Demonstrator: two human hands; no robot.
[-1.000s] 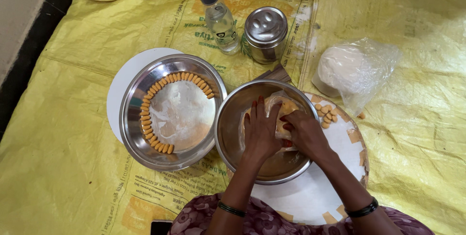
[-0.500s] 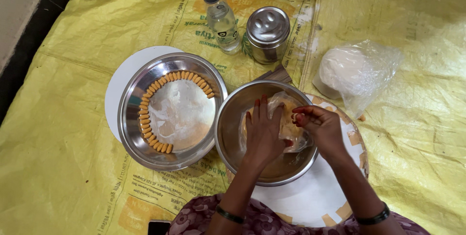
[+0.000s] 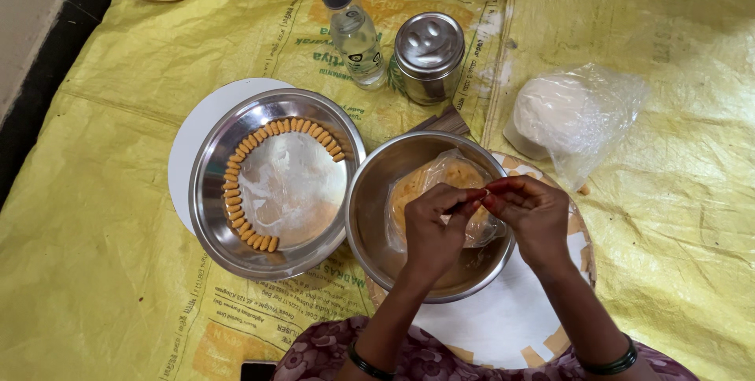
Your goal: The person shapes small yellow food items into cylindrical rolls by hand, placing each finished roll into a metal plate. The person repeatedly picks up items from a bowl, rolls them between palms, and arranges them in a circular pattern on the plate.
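Items I see off to the sides:

- Yellow woven sheet (image 3: 102, 271), printed, spread under everything.
- Steel plate (image 3: 212, 216), left of centre, resting on a white round board (image 3: 197, 125); a curved row of small orange pieces (image 3: 244, 169) follows its left and upper rim, and a thin plastic film (image 3: 291, 188) lies in its middle.
- Clear bottle (image 3: 355, 35) with grey cap, at the top.
- Lidded steel tin (image 3: 429, 55), just beside the bottle.
- White dough lump in a clear bag (image 3: 570, 114), right, apart.
- Dark strip of floor (image 3: 47, 74), far left.

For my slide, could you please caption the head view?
Both hands, left hand and right hand, meet fingertip to fingertip above a plastic-wrapped orange dough in a steel bowl.
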